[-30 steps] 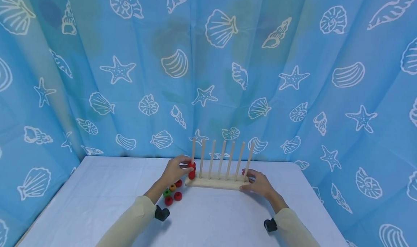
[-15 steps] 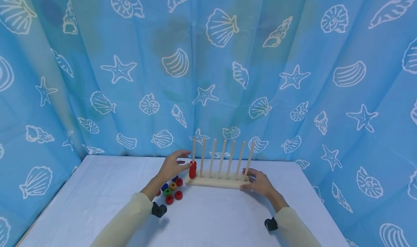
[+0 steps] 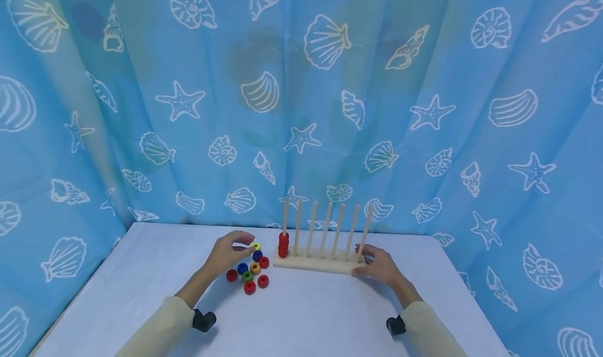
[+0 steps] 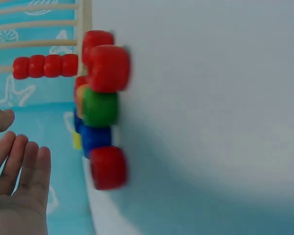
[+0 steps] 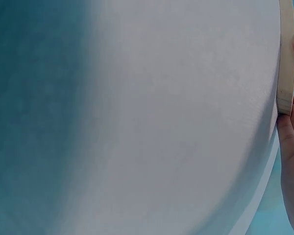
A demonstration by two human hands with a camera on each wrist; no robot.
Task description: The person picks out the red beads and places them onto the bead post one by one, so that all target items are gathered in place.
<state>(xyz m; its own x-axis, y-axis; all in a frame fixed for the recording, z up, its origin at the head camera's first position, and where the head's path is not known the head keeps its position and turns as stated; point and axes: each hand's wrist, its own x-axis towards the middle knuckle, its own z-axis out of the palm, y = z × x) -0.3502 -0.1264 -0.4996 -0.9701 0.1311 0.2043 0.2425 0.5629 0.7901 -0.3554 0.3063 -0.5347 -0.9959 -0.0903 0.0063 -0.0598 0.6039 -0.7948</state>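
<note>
A wooden base (image 3: 311, 263) with several upright pegs stands near the table's back. Its leftmost peg carries a stack of red beads (image 3: 283, 245), several in a row in the left wrist view (image 4: 45, 66). The left hand (image 3: 227, 253), empty with fingers spread, hovers by the loose beads; a yellow bead (image 3: 256, 246) lies near its fingertips. Around it are a blue bead (image 3: 257, 256), an orange bead (image 3: 255, 268), a green bead (image 4: 100, 107) and red beads (image 4: 109, 167). The right hand (image 3: 380, 267) grips the base's right end (image 5: 285, 93), thumb in front, fingers behind.
The beads and base rest on a white table (image 3: 320, 315). A blue curtain (image 3: 301, 100) with white shell and starfish prints hangs behind and on both sides. A black device is strapped at each wrist.
The left hand has let go of the red bead at the leftmost peg and moved left, over beside the loose beads. The right hand stays on the base. The head view has shifted slightly.
</note>
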